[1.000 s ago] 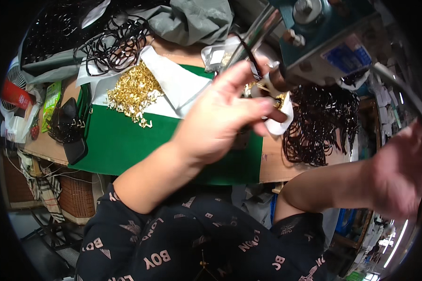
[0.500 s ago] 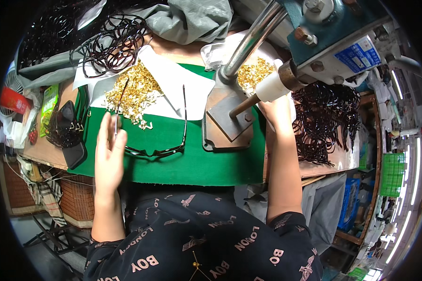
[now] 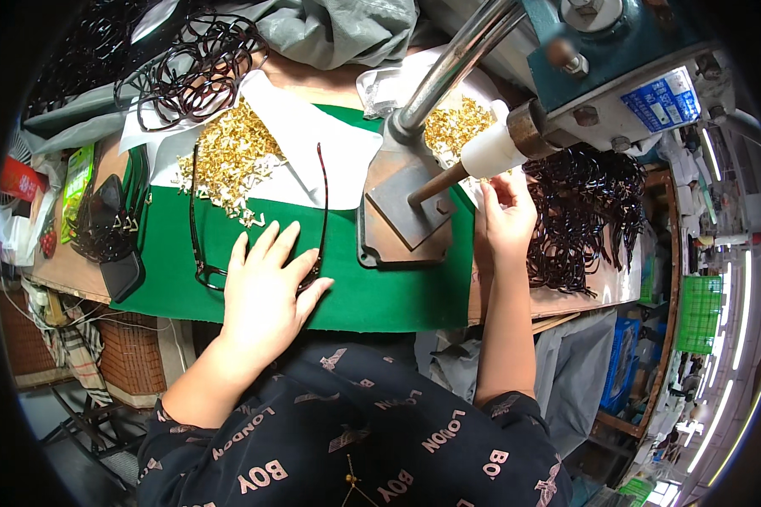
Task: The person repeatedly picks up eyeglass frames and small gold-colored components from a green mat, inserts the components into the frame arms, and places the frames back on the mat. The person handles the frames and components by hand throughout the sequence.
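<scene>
My left hand (image 3: 266, 287) lies flat on the front of a dark spectacle frame (image 3: 196, 211) that rests on a green mat (image 3: 372, 291), temples pointing away from me. My right hand (image 3: 507, 215) is raised at the white handle (image 3: 490, 152) of a press, fingertips pinched just under it; whether it holds a small part I cannot tell. The press's metal base plate (image 3: 402, 215) sits between my hands. A heap of small gold metal parts (image 3: 232, 160) lies on white paper beyond my left hand.
A teal machine head (image 3: 617, 59) and steel column (image 3: 457, 63) stand at the back right. Piles of dark spectacle frames (image 3: 588, 215) lie right, more dark frames (image 3: 194, 63) at back left. A second gold heap (image 3: 452, 122) sits behind the column. Grey cloth (image 3: 338, 29) lies behind.
My left hand moved right and nearer, from the frame's left temple onto its front. My right hand stays at the press handle; a second ago both hands were raised near it.
</scene>
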### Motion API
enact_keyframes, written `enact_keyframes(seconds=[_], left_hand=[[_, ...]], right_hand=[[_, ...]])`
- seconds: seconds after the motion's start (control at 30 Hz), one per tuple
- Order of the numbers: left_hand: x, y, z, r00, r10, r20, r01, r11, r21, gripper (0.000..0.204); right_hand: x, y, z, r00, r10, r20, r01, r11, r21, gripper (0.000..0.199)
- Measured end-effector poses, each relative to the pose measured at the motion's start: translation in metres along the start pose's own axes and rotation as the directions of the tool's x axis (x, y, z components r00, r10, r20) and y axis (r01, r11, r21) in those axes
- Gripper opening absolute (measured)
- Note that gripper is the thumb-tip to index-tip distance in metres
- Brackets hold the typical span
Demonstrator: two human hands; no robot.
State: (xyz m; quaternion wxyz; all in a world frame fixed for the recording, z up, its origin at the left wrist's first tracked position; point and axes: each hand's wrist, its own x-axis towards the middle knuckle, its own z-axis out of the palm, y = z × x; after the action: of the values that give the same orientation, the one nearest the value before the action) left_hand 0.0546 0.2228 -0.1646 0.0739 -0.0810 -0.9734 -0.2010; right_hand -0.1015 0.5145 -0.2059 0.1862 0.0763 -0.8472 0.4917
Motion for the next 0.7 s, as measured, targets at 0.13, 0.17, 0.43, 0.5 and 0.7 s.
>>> enact_keyframes(seconds=[0.13, 0.17, 0.43, 0.5, 0.7], left_hand=[[-0.006, -0.002, 0.006, 0.992, 0.023, -0.124, -0.055, 0.964, -0.261, 0.021], [-0.007, -0.003, 0.008, 0.990, 0.007, -0.141, -0.059, 0.927, -0.370, 0.020], [0.002, 0.002, -0.008, 0.940, 0.129, -0.316, -0.258, 0.874, -0.411, 0.026], [0.000, 0.005, -0.014, 0.971, 0.102, -0.217, -0.199, 0.849, -0.490, 0.034], [0.000, 0.011, -0.018, 0.983, 0.106, -0.147, -0.172, 0.809, -0.563, 0.046]], right_hand=[[-0.007, -0.010, -0.001, 1.000, 0.018, 0.008, -0.019, 0.992, 0.125, 0.019], [-0.007, -0.009, -0.001, 0.999, 0.016, 0.032, -0.017, 0.998, 0.060, 0.019], [-0.008, -0.009, -0.005, 0.996, 0.035, 0.081, -0.037, 0.999, 0.030, 0.019], [-0.009, -0.013, -0.006, 0.999, 0.018, 0.046, -0.021, 0.998, 0.064, 0.017], [-0.009, -0.005, -0.011, 0.992, -0.099, 0.078, 0.114, 0.969, -0.218, 0.020]])
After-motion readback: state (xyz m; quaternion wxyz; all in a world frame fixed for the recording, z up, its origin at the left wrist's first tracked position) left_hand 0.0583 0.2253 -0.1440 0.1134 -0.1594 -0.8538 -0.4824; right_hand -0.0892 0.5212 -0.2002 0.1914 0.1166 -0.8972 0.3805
